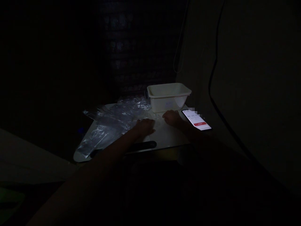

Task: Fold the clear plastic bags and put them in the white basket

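Observation:
Dim light hides much of the detail. My left hand [144, 126] is low over the small table, at the right edge of a spread pile of clear plastic bags [110, 121]. Its fingers are bent down and closed on what looks like a clear plastic bag [157, 116], faintly shining between my hands. Opposite it, my right hand [172, 118] has curled fingers closed at the other side of this thin plastic. The fingertips of both hands are hard to make out. Just behind my hands stands a white plastic tub [164, 103], upright.
A phone [197, 120] with a lit screen lies at the right of the white table [169, 138], close to my right forearm. The table's front edge has a dark slot [145, 145]. A dark cable [213, 75] hangs along the wall at the right.

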Demonstrator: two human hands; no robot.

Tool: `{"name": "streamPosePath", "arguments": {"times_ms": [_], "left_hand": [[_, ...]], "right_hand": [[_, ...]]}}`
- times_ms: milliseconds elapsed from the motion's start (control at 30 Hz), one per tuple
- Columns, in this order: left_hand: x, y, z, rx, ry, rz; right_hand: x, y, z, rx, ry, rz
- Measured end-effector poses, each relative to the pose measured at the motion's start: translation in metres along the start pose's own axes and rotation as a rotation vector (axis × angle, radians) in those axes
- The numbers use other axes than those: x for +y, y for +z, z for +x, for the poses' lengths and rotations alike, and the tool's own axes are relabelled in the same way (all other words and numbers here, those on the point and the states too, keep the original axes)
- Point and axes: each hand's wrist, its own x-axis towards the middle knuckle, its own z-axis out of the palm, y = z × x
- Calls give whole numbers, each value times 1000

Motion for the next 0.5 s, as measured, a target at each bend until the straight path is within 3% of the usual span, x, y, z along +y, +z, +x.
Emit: {"name": "streamPosePath", "arguments": {"times_ms": [200,367,500], "left_hand": [[-9,5,1,81,-83,70],[-5,7,-1,121,-72,90],[-5,6,-2,121,-97,71]], "right_hand": [[-18,0,10,-150,201,119],[-29,9,18,-198,218,183],[-32,9,24,-165,215,214]]}}
